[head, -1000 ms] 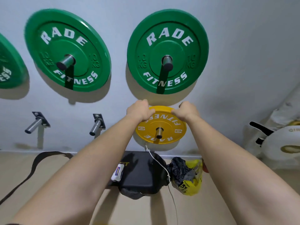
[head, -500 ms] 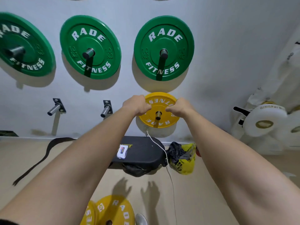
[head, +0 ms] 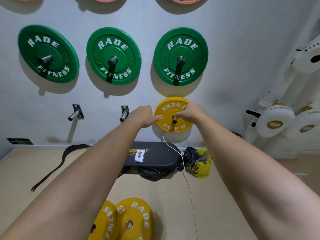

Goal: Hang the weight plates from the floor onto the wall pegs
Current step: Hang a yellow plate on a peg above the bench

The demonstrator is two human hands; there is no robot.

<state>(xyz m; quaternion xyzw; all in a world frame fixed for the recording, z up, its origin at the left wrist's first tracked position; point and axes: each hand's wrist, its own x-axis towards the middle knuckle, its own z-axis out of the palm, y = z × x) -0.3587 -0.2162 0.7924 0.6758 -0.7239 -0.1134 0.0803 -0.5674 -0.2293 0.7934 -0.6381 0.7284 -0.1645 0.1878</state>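
Observation:
A small yellow weight plate (head: pixel 170 126) hangs on the lower-row wall peg (head: pixel 174 120), its lettering upside down. My left hand (head: pixel 143 116) is at the plate's left rim, fingertips touching it. My right hand (head: pixel 188 112) lies over the plate's upper right face, fingers curled toward the peg; whether it grips is unclear. Two more yellow plates (head: pixel 135 220) lean together on the floor below me. Two empty pegs (head: pixel 74 115) (head: pixel 123 115) stick out to the left. Three green plates (head: pixel 113 55) fill the row above.
A black padded bench (head: pixel 155 158) with a small white packet (head: pixel 139 155) stands against the wall under the plate. A white cable (head: pixel 183 163) runs down from a socket. A yellow bag (head: pixel 199 165), white plates (head: pixel 275 122) at right, a black strap (head: pixel 57 167) at left.
Both hands have slid from the yellow plate's top rim down to its sides and face. My view has pulled back and tilted down, bringing the floor plates into sight.

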